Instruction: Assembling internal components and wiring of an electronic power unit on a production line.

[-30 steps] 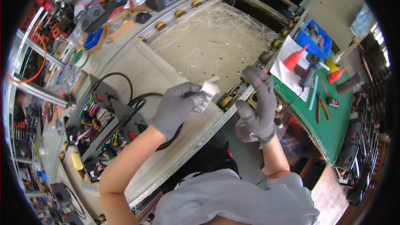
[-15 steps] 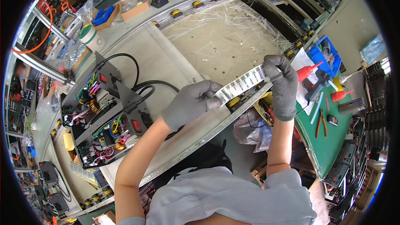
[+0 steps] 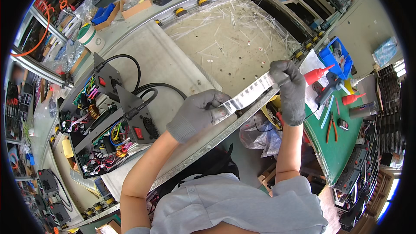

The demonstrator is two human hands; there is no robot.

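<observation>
A narrow strip of white printed labels (image 3: 250,95) stretches between my two grey-gloved hands, above the front edge of the conveyor line. My left hand (image 3: 198,113) pinches its lower left end between thumb and fingers. At the upper right end my right hand (image 3: 289,89) grips the strip with fingers curled in. Light glares off the strip and washes out part of its print. To the left of my hands stand two open black device housings (image 3: 110,132) with circuit boards, coloured wires and red switches showing. Black power cables (image 3: 167,85) loop from them over the pale board.
On the green side table (image 3: 342,147) at right lie orange-handled pliers (image 3: 332,129), red-tipped bottles (image 3: 315,76), a glue gun (image 3: 333,87) and a blue bin (image 3: 336,58). White plastic ties (image 3: 242,17) litter the board ahead. A white-green tub (image 3: 91,38) stands at left.
The label strip has tilted and bowed slightly, so its print now catches glare. Both hands keep their hold on it; the left hand sits a little lower. The view has shifted slightly.
</observation>
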